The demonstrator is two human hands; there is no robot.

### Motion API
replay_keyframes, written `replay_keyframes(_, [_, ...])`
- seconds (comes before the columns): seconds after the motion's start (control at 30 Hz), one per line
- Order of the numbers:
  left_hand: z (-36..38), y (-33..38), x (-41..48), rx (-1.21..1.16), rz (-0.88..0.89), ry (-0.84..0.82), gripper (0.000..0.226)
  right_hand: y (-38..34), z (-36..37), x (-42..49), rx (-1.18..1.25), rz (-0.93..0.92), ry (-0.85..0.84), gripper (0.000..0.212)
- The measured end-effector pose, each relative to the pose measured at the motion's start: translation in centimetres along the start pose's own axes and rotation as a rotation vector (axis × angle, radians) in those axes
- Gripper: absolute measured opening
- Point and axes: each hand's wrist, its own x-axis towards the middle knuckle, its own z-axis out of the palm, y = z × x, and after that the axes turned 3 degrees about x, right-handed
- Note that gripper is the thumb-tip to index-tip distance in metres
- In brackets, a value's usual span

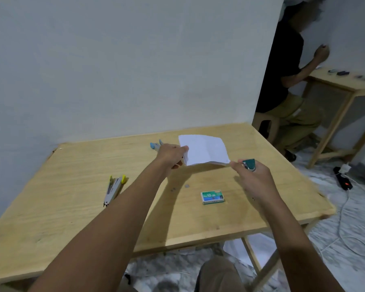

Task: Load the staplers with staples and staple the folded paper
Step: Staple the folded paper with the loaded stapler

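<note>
My left hand (pixel 171 155) pinches the left edge of a folded white paper (pixel 203 149) and holds it above the wooden table (pixel 72 218). My right hand (pixel 254 179) grips a small green stapler (pixel 249 164) right at the paper's lower right corner. A yellow and white stapler (pixel 114 189) lies opened out on the table at the left. A blue stapler (pixel 155 145) lies behind my left hand, partly hidden. A green box of staples (pixel 212 197) rests on the table below the paper.
A white wall stands just behind the table. To the right, a seated person (pixel 287 81) works at a second wooden table (pixel 343 85). A black power strip (pixel 343 180) and a white cable lie on the floor at the right.
</note>
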Motion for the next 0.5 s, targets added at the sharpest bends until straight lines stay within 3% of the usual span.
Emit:
replay_keyframes(0.13, [3.6,0.6,3.6,0.147,-0.001,0.1,0.042,-0.1,-0.8,1.7,-0.106,0.014,-0.08,0.037])
replay_keyframes(0.2, [4.9,0.5,4.4,0.393,0.048,0.168,0.026,-0.4,-0.9,2.6,-0.172,0.043,-0.121,0.029])
replay_keyframes(0.27, [5.8,0.0,4.7,0.653,0.147,0.22,0.06,-0.7,-0.9,3.3,-0.18,0.093,-0.142,0.019])
replay_keyframes(0.3, [6.1,-0.3,4.5,0.7,0.233,0.208,0.073,-0.8,-0.9,3.7,-0.166,0.113,-0.15,0.014])
replay_keyframes(0.37, [6.6,-0.8,3.9,0.775,0.408,0.129,0.07,-0.8,-0.9,4.3,-0.123,0.137,-0.168,0.01])
replay_keyframes(0.5, [7.2,-1.9,4.6,0.907,0.442,0.009,0.058,-0.3,-0.9,4.9,-0.149,0.093,-0.213,0.011])
